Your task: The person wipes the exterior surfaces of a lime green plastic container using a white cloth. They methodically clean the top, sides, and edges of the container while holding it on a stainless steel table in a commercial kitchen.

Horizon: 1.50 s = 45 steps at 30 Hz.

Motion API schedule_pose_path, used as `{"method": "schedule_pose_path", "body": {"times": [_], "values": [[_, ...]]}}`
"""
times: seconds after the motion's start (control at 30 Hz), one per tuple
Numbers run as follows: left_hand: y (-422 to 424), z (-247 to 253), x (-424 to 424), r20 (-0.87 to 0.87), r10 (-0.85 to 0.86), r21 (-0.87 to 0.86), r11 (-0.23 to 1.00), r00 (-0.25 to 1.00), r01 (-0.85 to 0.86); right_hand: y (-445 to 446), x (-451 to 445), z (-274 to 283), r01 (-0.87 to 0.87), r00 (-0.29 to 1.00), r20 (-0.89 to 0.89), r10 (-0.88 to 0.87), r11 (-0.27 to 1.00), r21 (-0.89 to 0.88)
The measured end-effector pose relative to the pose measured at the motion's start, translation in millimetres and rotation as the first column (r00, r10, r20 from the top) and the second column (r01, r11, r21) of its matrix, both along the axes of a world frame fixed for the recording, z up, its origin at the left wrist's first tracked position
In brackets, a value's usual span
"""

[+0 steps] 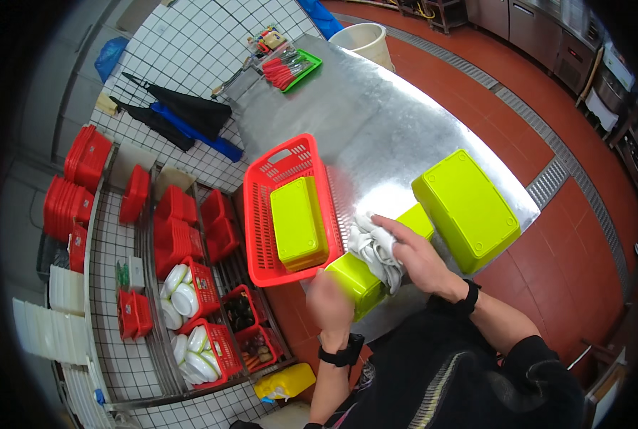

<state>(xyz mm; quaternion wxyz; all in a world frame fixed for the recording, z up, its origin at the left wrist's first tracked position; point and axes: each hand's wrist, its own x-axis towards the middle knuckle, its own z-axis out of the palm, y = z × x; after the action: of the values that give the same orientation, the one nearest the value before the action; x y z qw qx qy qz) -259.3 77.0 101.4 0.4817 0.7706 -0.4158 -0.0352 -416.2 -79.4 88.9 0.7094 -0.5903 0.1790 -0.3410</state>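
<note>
A lime-green plastic bin lies before me near the front edge of the steel table. My left hand, partly blurred, grips its left end. Bunched in my right hand is a white cloth, pressed on the bin's upper surface. To the left stands a red plastic basket with slotted walls. Inside it sits another lime-green bin, bottom up. A larger-looking lime-green bin rests upside down to the right, close to the table's edge.
The steel table stretches away toward a green tray of red-handled utensils. Shelving on the left holds red bins and baskets of white dishes. A yellow jug stands below. A white bucket is beyond the table.
</note>
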Motion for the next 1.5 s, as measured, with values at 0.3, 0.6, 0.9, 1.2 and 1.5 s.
{"method": "schedule_pose_path", "body": {"times": [0.3, 0.6, 0.9, 1.2, 1.5], "values": [[-2.0, -1.0, 3.7, -0.011, -0.024, -0.030, 0.999, 1.000, 0.024, 15.7, 9.4, 4.0, 0.155, 0.938, -0.140, -0.318, 0.743, -0.651], [-1.6, 3.0, 5.5, 0.003, -0.060, -0.014, 0.998, 0.998, 0.060, 26.8, 8.9, 31.4, 0.054, 0.998, 0.060, -0.013, 0.654, -0.755], [-7.6, 6.1, 4.6, -0.056, -0.013, -0.045, 0.999, 0.998, 0.011, 24.8, 18.8, 22.0, 0.076, 0.989, -0.030, -0.145, 0.668, -0.740], [-2.6, 2.4, 5.8, -0.050, 0.016, 0.000, 1.000, 0.999, -0.016, 9.8, 13.5, 9.0, 0.144, 0.972, -0.051, -0.231, 0.749, -0.647], [-3.9, 7.5, 1.9, -0.020, 0.038, -0.008, 0.999, 0.999, -0.038, -4.1, 5.0, -9.2, 0.171, 0.934, -0.162, -0.317, 0.798, -0.578]]}}
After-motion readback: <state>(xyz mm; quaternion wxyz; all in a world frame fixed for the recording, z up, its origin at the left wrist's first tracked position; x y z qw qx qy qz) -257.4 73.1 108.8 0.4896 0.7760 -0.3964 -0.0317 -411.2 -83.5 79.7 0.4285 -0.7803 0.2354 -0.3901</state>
